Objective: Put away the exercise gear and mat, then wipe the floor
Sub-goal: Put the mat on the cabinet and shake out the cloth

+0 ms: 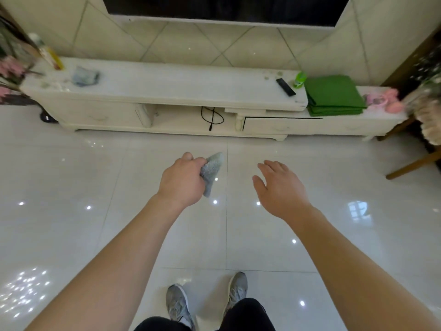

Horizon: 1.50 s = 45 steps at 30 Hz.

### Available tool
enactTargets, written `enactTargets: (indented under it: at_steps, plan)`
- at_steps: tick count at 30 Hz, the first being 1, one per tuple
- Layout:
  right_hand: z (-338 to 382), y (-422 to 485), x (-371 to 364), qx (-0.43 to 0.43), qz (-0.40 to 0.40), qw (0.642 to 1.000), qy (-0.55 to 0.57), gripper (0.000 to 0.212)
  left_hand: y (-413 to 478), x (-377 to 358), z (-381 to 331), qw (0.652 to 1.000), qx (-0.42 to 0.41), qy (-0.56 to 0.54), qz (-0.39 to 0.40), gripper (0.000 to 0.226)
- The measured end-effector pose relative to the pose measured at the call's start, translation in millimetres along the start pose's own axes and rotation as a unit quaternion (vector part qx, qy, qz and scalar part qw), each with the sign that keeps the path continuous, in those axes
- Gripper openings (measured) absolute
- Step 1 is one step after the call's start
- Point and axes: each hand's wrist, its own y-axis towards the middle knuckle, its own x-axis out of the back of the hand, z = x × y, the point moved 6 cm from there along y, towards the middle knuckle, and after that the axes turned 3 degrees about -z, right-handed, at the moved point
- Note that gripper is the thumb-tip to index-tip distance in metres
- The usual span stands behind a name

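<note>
Short of the TV cabinet [179, 84], left hand [181, 180] clamped on the cloth [212, 168], right hand [284, 189] splayed, we should crouch and press it flat.

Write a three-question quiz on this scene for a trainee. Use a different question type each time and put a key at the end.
1. True or false: the folded green mat lies on the floor.
2. Multiple choice: which hand grips the grey cloth? A, the left. B, the right. C, neither.
3. Short answer: what black thing lies just left of the green bottle?

Key
1. False. It lies on the TV stand.
2. A. The left hand grips it, and the right hand is open and holds nothing.
3. The remote.
</note>
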Motion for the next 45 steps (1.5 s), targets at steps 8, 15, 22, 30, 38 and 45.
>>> enactTargets:
  at_steps: [8, 15, 22, 30, 38, 45]
  plan:
    - [-9.7, -21.8, 86.5, -0.003, -0.034, 0.999, -0.004, 0.049, -9.5, 50.4, -44.3, 1.0, -0.002, 0.009, -0.021, 0.029]
    - [-26.9, -25.7, 138.8, -0.009, -0.056, 0.998, -0.016, 0.049, -4.2, 87.7, -82.7, 0.998, -0.008, -0.011, -0.06, 0.033]
    - [-33.6, -21.7, 170.9, -0.037, -0.091, 0.995, -0.013, 0.047, 19.0, 110.9, -107.4, 0.995, -0.056, -0.004, -0.08, 0.026]
    - [-38.3, -24.4, 178.1, -0.113, -0.115, 0.986, -0.029, 0.047, 54.3, 120.3, -127.1, 0.989, -0.141, -0.001, -0.038, 0.028]
    - [-63.2, -64.3, 187.1, -0.224, -0.13, 0.965, -0.033, 0.047, 70.1, 108.2, -178.2, 0.97, -0.243, 0.004, 0.012, 0.026]
    - [-110.8, -135.3, 198.5, -0.304, -0.151, 0.94, -0.028, 0.047, 47.6, 79.6, -256.3, 0.947, -0.319, 0.015, 0.039, 0.025]
